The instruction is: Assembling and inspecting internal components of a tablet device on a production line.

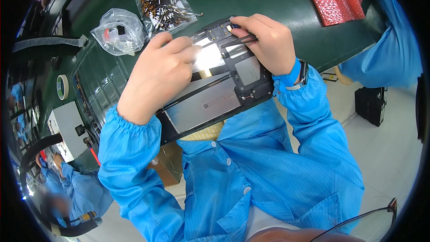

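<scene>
An opened flat device, like a tablet with a black frame and silver panels inside, lies tilted in front of me near the table's edge. My left hand is over its left part, fingers curled together; the fingertips are blurred against a bright silver area, and what they hold is hidden. My right hand is at the upper right corner, thumb and index finger pinched by a small white part. Dark tweezers stick out from under that hand, their two prongs pointing left across the device.
Beyond the device, clear bags hold small cables and other parts. Red bubble wrap lies at the far right, near another person's blue sleeve. At left are a tape roll and a grey box.
</scene>
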Tool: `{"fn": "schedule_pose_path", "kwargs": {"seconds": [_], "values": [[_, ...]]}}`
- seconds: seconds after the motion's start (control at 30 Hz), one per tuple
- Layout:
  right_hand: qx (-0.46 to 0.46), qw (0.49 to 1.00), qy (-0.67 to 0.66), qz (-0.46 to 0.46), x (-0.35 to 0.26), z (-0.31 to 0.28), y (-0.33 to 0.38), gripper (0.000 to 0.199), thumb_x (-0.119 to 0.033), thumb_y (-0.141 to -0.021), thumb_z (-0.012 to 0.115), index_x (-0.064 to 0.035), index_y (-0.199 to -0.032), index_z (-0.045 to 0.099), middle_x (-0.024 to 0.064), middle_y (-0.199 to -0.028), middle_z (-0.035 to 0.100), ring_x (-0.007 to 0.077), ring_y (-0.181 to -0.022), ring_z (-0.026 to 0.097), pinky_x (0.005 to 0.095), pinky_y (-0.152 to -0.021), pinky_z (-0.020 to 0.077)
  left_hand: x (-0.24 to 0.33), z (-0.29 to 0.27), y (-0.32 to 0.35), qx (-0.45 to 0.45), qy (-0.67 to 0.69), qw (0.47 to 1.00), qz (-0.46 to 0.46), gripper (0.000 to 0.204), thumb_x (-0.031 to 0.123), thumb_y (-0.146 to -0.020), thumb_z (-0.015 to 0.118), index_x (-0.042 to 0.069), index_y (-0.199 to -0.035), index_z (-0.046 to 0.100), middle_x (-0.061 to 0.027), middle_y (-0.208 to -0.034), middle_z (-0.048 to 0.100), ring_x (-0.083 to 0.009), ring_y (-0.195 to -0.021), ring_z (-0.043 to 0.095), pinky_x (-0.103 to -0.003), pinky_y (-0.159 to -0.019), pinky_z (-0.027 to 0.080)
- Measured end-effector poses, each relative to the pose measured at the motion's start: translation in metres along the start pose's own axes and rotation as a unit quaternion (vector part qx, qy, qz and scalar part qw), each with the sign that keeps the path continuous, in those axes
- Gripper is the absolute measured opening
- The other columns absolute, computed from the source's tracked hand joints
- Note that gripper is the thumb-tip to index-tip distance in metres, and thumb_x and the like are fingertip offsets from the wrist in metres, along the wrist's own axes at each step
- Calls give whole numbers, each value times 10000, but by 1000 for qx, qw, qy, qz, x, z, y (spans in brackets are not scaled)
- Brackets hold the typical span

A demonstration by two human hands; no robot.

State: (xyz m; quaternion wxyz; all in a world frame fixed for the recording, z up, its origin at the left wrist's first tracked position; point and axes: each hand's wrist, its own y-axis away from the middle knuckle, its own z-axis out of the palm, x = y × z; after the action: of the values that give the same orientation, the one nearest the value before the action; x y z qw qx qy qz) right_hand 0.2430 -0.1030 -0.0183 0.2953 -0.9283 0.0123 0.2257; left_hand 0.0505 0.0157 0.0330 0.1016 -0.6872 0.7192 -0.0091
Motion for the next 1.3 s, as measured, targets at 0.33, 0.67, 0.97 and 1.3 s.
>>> {"fn": "schedule_pose_path", "kwargs": {"seconds": [0.33, 0.67, 0.97, 1.3], "values": [[-14, 1000, -9, 6, 2, -4, -1, 284, -63, -679, 669, -83, -957, 611, 71, -793, 589, 256, -695, 603, 330, -599, 492, 13, 5, -9, 1, -26, 1000, 4, 81, 131, -614, 577, 101, -612, 652, 1, -868, 593, -141, -865, 507, -255, -741, 393], [107, 983, -85, 122, -16, -29, -4, 212, -47, -785, 611, -60, -996, 607, 64, -809, 601, 143, -709, 582, 286, -615, 480, 31, -2, 16, -6, -83, 992, -94, 250, 142, -679, 607, 43, -906, 632, -44, -1152, 523, -181, -1016, 492, -320, -851, 395], [-205, 960, -190, -13, -61, -27, -39, 379, 48, -649, 504, -50, -995, 622, 91, -998, 585, 241, -870, 592, 329, -718, 480, 127, 0, 68, 199, 392, 861, -254, 374, 21, -732, 520, 81, -1097, 570, -95, -1122, 557, -276, -1005, 536, -360, -887, 405], [-222, 972, 22, -75, -59, 27, -39, 402, 38, -643, 560, -102, -1013, 632, 30, -1021, 587, 251, -813, 608, 340, -693, 501, 176, 39, 102, 198, 910, 157, -329, 465, 118, -871, 407, 26, -1322, 346, -150, -1265, 465, -216, -1134, 466, -328, -933, 386]]}}
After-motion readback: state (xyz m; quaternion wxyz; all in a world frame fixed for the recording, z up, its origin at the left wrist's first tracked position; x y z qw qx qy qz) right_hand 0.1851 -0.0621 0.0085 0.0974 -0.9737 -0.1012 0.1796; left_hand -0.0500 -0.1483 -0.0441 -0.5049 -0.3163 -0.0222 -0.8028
